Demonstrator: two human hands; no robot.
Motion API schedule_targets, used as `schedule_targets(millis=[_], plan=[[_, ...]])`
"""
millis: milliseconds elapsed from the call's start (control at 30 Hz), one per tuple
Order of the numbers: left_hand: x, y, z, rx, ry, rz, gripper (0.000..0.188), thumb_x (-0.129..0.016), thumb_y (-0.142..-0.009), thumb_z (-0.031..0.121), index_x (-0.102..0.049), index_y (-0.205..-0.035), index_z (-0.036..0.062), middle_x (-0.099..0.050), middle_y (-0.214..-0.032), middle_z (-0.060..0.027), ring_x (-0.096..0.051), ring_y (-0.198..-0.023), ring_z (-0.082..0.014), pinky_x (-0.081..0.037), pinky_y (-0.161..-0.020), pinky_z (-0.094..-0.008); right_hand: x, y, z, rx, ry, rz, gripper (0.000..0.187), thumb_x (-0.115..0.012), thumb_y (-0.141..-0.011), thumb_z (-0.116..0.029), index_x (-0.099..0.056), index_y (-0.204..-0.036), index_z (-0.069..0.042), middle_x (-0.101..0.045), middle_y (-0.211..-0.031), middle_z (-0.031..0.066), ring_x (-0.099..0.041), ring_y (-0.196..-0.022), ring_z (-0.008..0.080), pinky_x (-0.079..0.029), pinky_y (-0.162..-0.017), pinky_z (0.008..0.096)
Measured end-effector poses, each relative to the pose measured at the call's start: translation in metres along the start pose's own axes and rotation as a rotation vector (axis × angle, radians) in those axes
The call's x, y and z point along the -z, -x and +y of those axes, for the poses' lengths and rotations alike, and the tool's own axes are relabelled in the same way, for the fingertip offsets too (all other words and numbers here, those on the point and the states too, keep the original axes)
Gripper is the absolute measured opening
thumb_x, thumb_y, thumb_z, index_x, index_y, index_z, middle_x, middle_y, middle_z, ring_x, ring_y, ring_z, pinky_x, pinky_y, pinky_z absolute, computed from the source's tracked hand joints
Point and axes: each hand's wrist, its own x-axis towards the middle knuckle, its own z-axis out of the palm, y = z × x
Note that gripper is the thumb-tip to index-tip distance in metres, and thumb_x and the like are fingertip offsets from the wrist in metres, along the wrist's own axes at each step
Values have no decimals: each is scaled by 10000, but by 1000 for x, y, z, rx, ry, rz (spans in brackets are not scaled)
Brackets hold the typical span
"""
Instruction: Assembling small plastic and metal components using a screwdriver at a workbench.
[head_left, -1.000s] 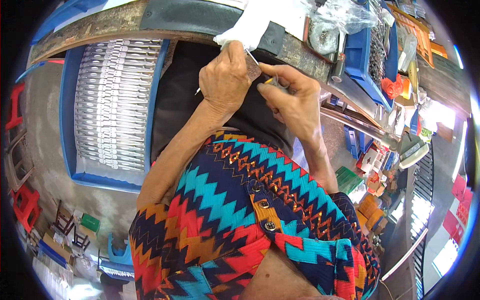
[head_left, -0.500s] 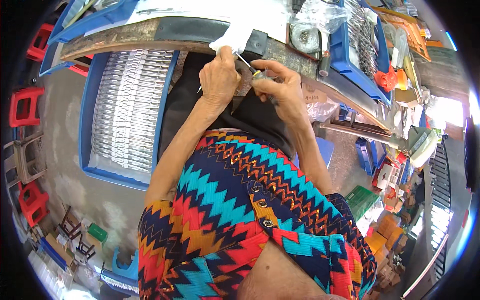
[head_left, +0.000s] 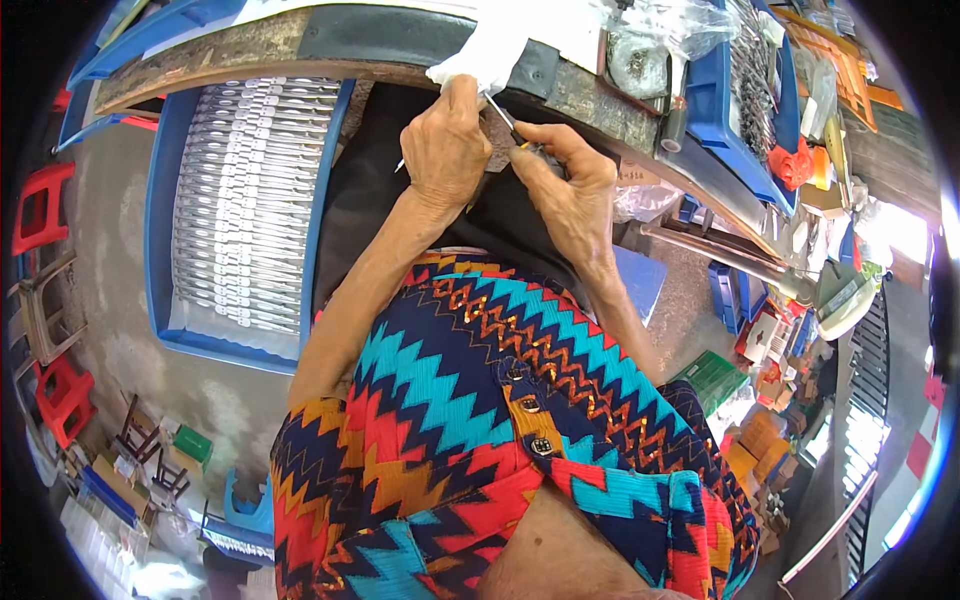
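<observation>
At the bench edge my left hand (head_left: 445, 148) is closed, pinching a slim metal piece (head_left: 401, 165) whose narrow end sticks out on its left; the rest is hidden by the fingers. My right hand (head_left: 572, 178) is closed round a thin-shafted hand tool (head_left: 503, 112), with a metal shaft and dark handle. Its shaft slants up toward the left fingertips; whether it touches the metal piece I cannot tell. A white cloth (head_left: 484, 62) hangs over the bench edge just above the left fingers. To the left, a blue tray (head_left: 157, 240) holds rows of slim shiny metal pieces (head_left: 245, 200).
The worn wooden bench (head_left: 225, 50) curves across the top, with dark pads (head_left: 390, 36) along its edge. A blue bin (head_left: 708, 95) of metal parts stands on its right. Red stools (head_left: 62, 400) are on the far left; cartons and a green crate (head_left: 716, 382) sit lower right.
The view has shifted slightly. My right hand has turned, its fingers closer along the tool, and the shaft shows more plainly. My left hand keeps its pinch near the cloth.
</observation>
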Motion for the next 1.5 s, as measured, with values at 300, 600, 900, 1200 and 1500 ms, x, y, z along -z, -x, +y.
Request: schedule_targets(millis=[300,600,900,1200,1500], plan=[[-3,2,-5,-31,4,57,126,-567,-729,33,-441,-728,39,-565,-640,-127,-588,-562,-316,-447,-448,-381,1,-4,-8,-464,-642,-60,190,-617,-754,-61,-599,-932,5,-534,-592,21,-441,-445,46,-281,-342,179],[-5,0,-3,-57,-53,92,132,-565,-724,41,-433,-721,46,-562,-638,-122,-586,-558,-312,-444,-441,-381,11,-15,26,-648,-1379,-359,238,-544,-803,-54,-504,-1036,-24,-510,-660,145,-425,-408,125,-261,-299,188],[1,4,-5,16,68,-28,112,-536,-788,90,-460,-828,18,-580,-672,-196,-578,-602,-378,-448,-511,-444,12,1,44,-400,-1034,-291,245,-559,-802,-91,-524,-1026,1,-513,-648,99,-449,-445,97,-261,-324,171],[12,-1,-9,168,396,-180,155,-545,-826,110,-513,-931,2,-573,-656,-163,-582,-571,-260,-425,-519,-323,-15,24,104,-636,-1138,-292,230,-559,-803,-82,-514,-1013,2,-526,-668,119,-449,-443,110,-261,-316,179],[46,19,-10,216,493,-63,199,-558,-829,162,-516,-992,56,-514,-651,-110,-494,-552,-147,-407,-523,-285,-32,16,112,-561,-714,-350,256,-574,-794,-104,-538,-1025,1,-546,-648,55,-455,-458,82,-261,-344,188]])
